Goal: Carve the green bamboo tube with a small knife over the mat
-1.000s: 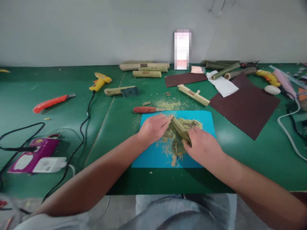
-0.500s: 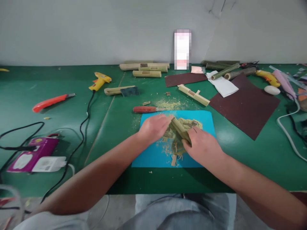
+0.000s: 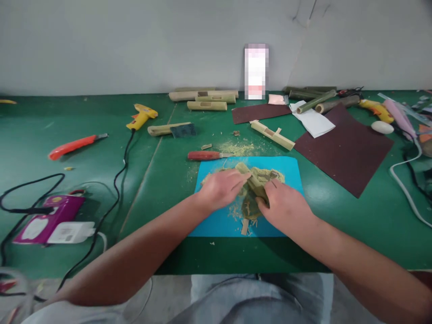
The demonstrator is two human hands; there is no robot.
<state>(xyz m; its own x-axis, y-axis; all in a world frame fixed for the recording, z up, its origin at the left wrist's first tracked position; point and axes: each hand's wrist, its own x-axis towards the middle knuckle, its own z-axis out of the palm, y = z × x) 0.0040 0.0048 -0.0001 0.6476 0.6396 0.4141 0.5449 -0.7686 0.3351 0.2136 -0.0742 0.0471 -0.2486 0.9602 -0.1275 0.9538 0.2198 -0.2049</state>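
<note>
A greenish bamboo tube [image 3: 257,184] slants across the blue sheet [image 3: 212,227], its far end pointing up and left. My right hand [image 3: 285,200] is wrapped round its near end. My left hand [image 3: 224,186] lies against the tube's upper side with closed, bent fingers. Whatever those fingers pinch, perhaps something thin and dark at their tips, is too small to make out. Under and around the tube are pale shavings and heaps of yellowish dust [image 3: 251,209]. A short flat bamboo strip [image 3: 245,227] lies near the sheet's front edge.
Behind the sheet rest a red-handled chisel-like tool [image 3: 204,155] and a notched bamboo piece [image 3: 272,135]. Farther left are a yellow glue gun [image 3: 141,117], a red utility knife [image 3: 74,146] and a purple power strip [image 3: 50,218] with cables. Brown sheets [image 3: 347,153] lie on the right.
My left hand has slid nearer along the tube, from its far end toward the middle, uncovering that end. My right hand keeps its grip in nearly the same place.
</note>
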